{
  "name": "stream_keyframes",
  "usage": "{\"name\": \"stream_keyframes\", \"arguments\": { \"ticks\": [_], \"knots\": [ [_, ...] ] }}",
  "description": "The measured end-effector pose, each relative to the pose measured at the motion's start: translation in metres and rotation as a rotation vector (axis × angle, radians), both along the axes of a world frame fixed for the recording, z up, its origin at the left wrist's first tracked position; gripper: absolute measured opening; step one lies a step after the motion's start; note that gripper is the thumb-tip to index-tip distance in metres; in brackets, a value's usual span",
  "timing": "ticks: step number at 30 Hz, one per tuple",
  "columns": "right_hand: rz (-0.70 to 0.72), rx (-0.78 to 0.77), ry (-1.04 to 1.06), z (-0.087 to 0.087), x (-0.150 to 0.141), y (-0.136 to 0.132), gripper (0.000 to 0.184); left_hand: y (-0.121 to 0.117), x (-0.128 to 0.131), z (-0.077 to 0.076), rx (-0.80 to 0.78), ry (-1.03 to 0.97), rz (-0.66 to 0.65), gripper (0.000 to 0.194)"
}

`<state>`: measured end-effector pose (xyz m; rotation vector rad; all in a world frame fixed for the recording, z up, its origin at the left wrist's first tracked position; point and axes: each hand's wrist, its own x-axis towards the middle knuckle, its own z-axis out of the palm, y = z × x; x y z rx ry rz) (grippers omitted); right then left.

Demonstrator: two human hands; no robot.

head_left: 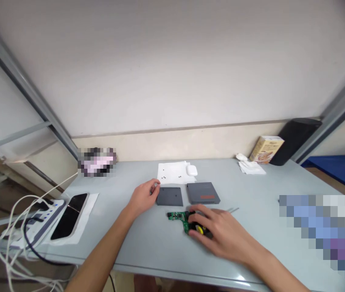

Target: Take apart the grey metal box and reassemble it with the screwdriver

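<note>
Fingers of the right hand (221, 230) bend over a black object with yellow parts (201, 229), touching it; how firmly they grip cannot be told. Just left of it, partly under the fingertips, a small green circuit board with black components (178, 216) lies on the smooth grey-blue table (138, 247). A thin grey rod (234, 210) shows beyond the right hand's knuckles; its other end is hidden.

The left hand (144, 196) is at the far left corner of a flat dark grey rectangular panel (170, 196), its fingers curled inward; whether they pinch anything cannot be told. Right of the panel, a little apart, lies a dark grey, square, shallow casing with a reddish marking (203, 192).

On the far side of both lies a sheet of white paper (172, 168) bearing several tiny dark pieces (164, 177), with a rounded white case (191, 170) at its right edge. At far right are crumpled white tissue (253, 167), a yellow-cream printed carton (266, 149) and a black cylinder (295, 142), tilted. On the left, a black-screened phone (70, 217) lies beside a white-and-grey power strip (46, 223).
</note>
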<state>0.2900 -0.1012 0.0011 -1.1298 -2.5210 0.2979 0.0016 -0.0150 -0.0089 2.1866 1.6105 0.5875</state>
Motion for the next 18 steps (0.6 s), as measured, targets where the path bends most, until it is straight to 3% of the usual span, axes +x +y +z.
{"name": "stream_keyframes", "arguments": {
  "ticks": [4, 8, 13, 18],
  "knots": [
    [-0.010, 0.037, -0.050, -0.007, 0.002, -0.020, 0.028, 0.000, 0.001, 0.000, -0.003, 0.033, 0.022, 0.026],
    [0.009, 0.074, -0.060, -0.007, 0.007, -0.018, 0.023, 0.000, 0.001, 0.002, -0.006, 0.034, 0.023, 0.026],
    [0.010, 0.139, 0.016, 0.004, 0.009, 0.003, 0.022, 0.000, 0.000, 0.001, 0.007, 0.014, 0.007, 0.028],
    [-0.049, 0.162, -0.067, 0.015, -0.003, 0.037, 0.021, 0.001, -0.002, -0.003, 0.012, 0.009, 0.030, 0.026]
  ]
}}
